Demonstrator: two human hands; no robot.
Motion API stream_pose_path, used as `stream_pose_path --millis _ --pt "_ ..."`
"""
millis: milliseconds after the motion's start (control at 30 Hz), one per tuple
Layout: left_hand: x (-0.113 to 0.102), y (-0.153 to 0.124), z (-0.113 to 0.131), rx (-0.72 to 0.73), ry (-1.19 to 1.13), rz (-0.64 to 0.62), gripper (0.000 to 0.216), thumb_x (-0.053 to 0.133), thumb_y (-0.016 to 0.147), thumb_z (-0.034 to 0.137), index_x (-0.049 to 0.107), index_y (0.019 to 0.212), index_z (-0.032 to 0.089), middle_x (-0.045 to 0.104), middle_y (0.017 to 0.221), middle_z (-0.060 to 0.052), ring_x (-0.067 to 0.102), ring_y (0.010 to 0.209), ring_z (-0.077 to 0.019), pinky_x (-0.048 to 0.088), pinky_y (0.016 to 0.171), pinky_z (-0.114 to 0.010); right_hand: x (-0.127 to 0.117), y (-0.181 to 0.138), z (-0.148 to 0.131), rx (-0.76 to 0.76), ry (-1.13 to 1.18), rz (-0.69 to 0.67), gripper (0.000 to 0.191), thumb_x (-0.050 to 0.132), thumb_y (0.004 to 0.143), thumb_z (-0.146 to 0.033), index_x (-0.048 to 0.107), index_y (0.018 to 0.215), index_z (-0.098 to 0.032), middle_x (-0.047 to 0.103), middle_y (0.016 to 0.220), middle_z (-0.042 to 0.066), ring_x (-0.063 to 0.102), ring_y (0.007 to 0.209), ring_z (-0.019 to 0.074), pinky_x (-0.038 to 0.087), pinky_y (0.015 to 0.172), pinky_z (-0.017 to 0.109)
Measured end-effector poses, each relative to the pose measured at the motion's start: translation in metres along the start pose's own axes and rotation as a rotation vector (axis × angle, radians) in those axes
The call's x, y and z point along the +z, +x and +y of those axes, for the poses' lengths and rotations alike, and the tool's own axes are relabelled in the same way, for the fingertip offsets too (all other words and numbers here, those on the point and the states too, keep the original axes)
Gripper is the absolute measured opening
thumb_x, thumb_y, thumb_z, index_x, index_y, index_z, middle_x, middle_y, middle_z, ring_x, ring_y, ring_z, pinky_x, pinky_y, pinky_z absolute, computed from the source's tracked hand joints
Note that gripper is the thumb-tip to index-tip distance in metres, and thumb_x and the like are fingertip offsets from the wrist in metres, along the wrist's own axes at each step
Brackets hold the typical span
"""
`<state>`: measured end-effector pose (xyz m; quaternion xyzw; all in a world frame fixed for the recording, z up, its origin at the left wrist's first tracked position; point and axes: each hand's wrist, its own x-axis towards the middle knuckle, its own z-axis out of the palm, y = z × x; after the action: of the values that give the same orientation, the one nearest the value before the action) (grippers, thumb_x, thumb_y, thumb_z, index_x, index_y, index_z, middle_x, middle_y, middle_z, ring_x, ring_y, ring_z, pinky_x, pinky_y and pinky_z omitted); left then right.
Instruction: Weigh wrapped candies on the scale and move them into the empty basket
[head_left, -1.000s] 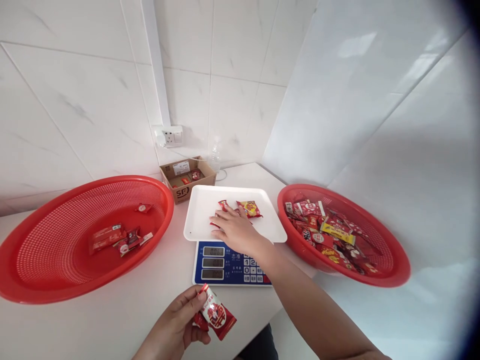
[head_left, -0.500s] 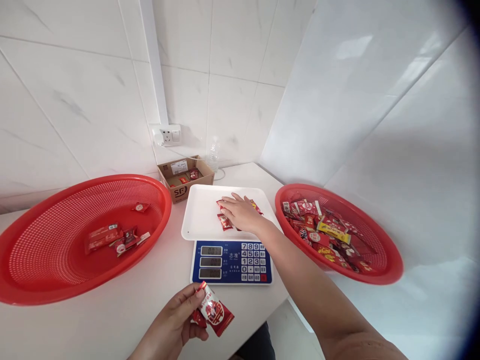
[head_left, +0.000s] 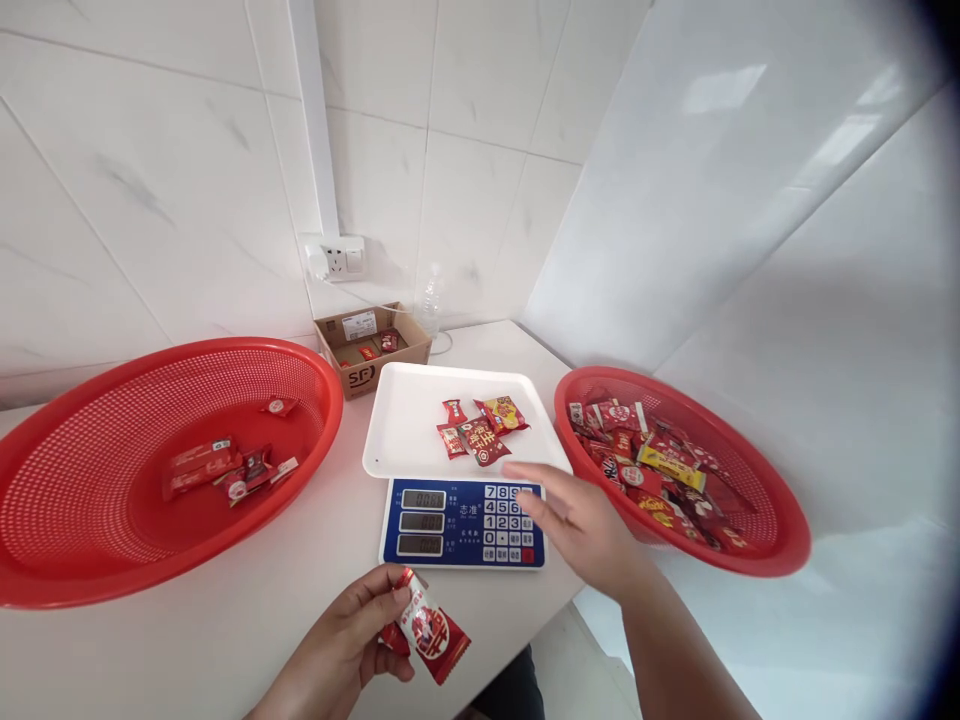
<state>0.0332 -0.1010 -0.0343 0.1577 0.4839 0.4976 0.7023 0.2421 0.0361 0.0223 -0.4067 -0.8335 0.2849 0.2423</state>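
My left hand (head_left: 365, 632) is closed on a red and white wrapped snack packet (head_left: 433, 630), pinched at its upper end in front of the scale; a bit of another red wrapper shows under the fingers. Over the right part of the keypad hovers my right hand (head_left: 589, 525), its fingers apart and nothing in them. The digital scale (head_left: 463, 552) has a blue panel with three displays. Its white tray (head_left: 401, 420) bears several small packets, among them a dark red packet (head_left: 484, 441) and a red and yellow packet (head_left: 502, 414).
On the left stands a red perforated basket (head_left: 90, 420) with a few packets. Another red basket (head_left: 795, 535), at the right, is fuller. A cardboard box (head_left: 394, 362) holding some packets is behind the tray, beside a clear plastic bottle (head_left: 431, 298). A wall socket (head_left: 334, 260) is above.
My right hand has lifted off the packets on the tray and drawn back toward me, uncovering them. My left hand keeps the packet in nearly the same place.
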Motion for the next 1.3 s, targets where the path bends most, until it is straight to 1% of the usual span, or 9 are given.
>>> stream_pose_path --millis 100,200,300,433,667,800,967,1100,1300 --pt "0.002 0.001 -0.002 -0.008 0.055 -0.056 0.021 0.067 0.075 0.036 0.063 0.085 0.017 0.059 0.067 0.001 0.049 0.057 -0.0094 0.046 0.055 -0.022 0.014 -0.027 0.001 0.084 0.066 -0.156 0.035 0.047 0.087 -0.043 0.060 0.115 -0.026 0.065 0.114 0.006 0.059 0.107 0.0212 0.046 0.092 0.037" --pt "0.005 0.003 -0.003 0.011 0.123 -0.075 0.020 0.064 0.077 0.036 0.063 0.083 0.017 0.059 0.069 0.000 0.049 0.058 -0.0095 0.046 0.057 -0.023 0.032 -0.042 -0.002 0.141 0.162 -0.299 0.037 0.048 0.086 -0.045 0.061 0.113 -0.024 0.067 0.107 0.007 0.061 0.100 0.0208 0.048 0.086 0.034" --pt "0.008 0.005 -0.004 0.064 0.202 -0.055 0.022 0.062 0.078 0.039 0.062 0.083 0.017 0.061 0.074 -0.001 0.052 0.065 -0.0118 0.046 0.060 -0.024 0.045 -0.047 -0.005 0.151 0.233 -0.358 0.037 0.050 0.084 -0.048 0.064 0.106 -0.022 0.069 0.100 0.008 0.062 0.092 0.0205 0.048 0.080 0.032" --pt "0.010 0.005 -0.001 0.116 0.273 0.007 0.025 0.063 0.076 0.043 0.061 0.080 0.018 0.061 0.072 -0.001 0.053 0.067 -0.0138 0.046 0.061 -0.025 0.053 -0.047 -0.009 0.156 0.285 -0.376 0.034 0.053 0.083 -0.048 0.067 0.097 -0.020 0.070 0.093 0.006 0.062 0.086 0.0190 0.046 0.076 0.029" --pt "0.014 0.002 0.003 0.171 0.320 0.004 0.026 0.061 0.077 0.045 0.060 0.078 0.019 0.066 0.075 -0.003 0.058 0.070 -0.0170 0.047 0.063 -0.027 0.055 -0.041 -0.020 0.127 0.283 -0.438 0.029 0.054 0.083 -0.046 0.069 0.082 -0.022 0.070 0.081 0.000 0.059 0.075 0.0152 0.040 0.066 0.024" --pt "0.014 0.004 0.002 0.170 0.337 -0.006 0.028 0.065 0.074 0.045 0.062 0.080 0.018 0.065 0.073 -0.003 0.058 0.067 -0.0165 0.046 0.062 -0.027 0.059 -0.041 -0.025 0.142 0.229 -0.428 0.022 0.053 0.084 -0.036 0.068 0.075 -0.022 0.069 0.077 -0.002 0.058 0.072 0.0131 0.039 0.065 0.023" --pt "0.011 0.006 -0.002 0.127 0.392 -0.148 0.028 0.066 0.074 0.044 0.065 0.082 0.017 0.066 0.073 -0.003 0.059 0.072 -0.0173 0.044 0.065 -0.026 0.064 -0.042 -0.026 0.133 0.246 -0.397 0.019 0.054 0.083 -0.030 0.067 0.072 -0.021 0.069 0.074 -0.002 0.058 0.069 0.0115 0.039 0.064 0.022" --pt "0.011 0.007 -0.002 0.189 0.418 -0.110 0.026 0.068 0.072 0.042 0.067 0.070 0.016 0.065 0.066 -0.002 0.056 0.067 -0.0159 0.042 0.066 -0.025 0.066 -0.042 -0.027 0.110 0.224 -0.383 0.018 0.055 0.082 -0.031 0.068 0.073 -0.021 0.069 0.074 -0.002 0.059 0.070 0.0118 0.039 0.064 0.021" --pt "0.010 0.007 0.001 0.247 0.438 -0.076 0.025 0.069 0.071 0.042 0.067 0.065 0.017 0.065 0.063 -0.002 0.057 0.066 -0.0175 0.043 0.065 -0.025 0.070 -0.041 -0.029 0.088 0.226 -0.389 0.022 0.052 0.085 -0.034 0.069 0.077 -0.022 0.070 0.078 -0.002 0.060 0.074 0.0121 0.040 0.067 0.021"
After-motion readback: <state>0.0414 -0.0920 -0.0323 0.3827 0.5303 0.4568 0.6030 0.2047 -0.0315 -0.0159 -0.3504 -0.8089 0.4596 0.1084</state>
